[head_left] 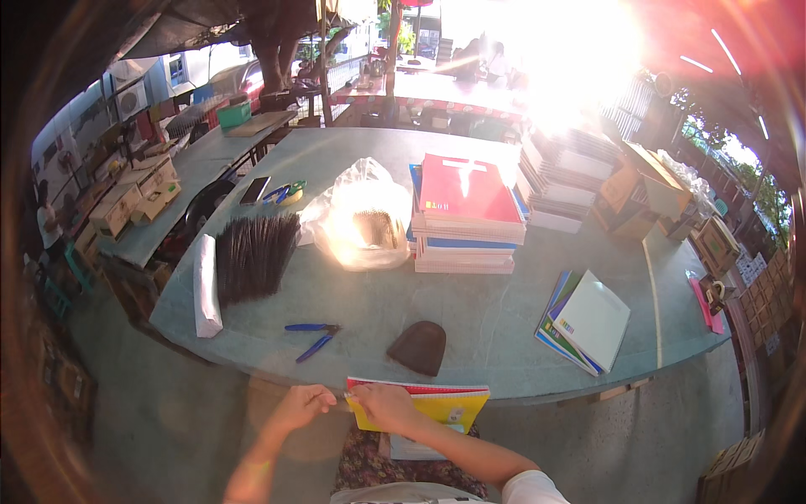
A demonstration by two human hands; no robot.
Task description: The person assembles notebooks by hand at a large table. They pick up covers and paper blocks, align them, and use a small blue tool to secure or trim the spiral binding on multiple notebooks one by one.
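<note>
Low at the table's near edge, my right hand [382, 406] is closed over the left part of a yellow-covered notebook [453, 408], with a red cover [420, 388] showing behind it. Close to the notebook's left end, my left hand [306, 407] has its fingers pinched together; whatever they hold is too small to make out. Just beyond lies a dark brown rounded pad [418, 348]. Blue-handled pliers [312, 338] rest to its left, handles apart. Under the notebook, a pale flat sheet [416, 447] sits on my lap over flowered cloth.
A bundle of thin black strands [256, 256] lies beside a long white block [206, 290]. Behind are a clear plastic bag [361, 218], a tall notebook stack [466, 210] and a phone [254, 191]. Fanned notebooks [588, 321] lie right; cardboard boxes [642, 193] stand far right.
</note>
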